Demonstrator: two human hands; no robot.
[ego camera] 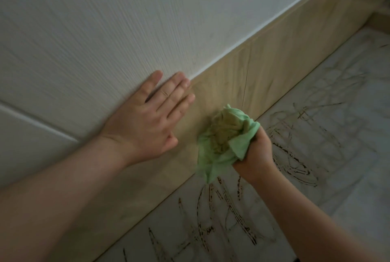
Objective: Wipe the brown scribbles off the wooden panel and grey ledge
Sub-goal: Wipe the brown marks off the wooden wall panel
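Note:
A light wooden panel runs diagonally between the white wall and the grey ledge. Brown scribbles cover much of the ledge, from the bottom middle up to the right. My right hand grips a crumpled green cloth, stained brownish in its middle, and holds it against the wooden panel just above the ledge. My left hand lies flat with straight fingers, its palm on the white wall and its fingertips reaching the panel's top edge. The wood around the cloth shows only faint smears.
A white textured wall fills the upper left, with a horizontal groove at the left. At the far right the panel meets a corner where another wooden piece turns across the ledge.

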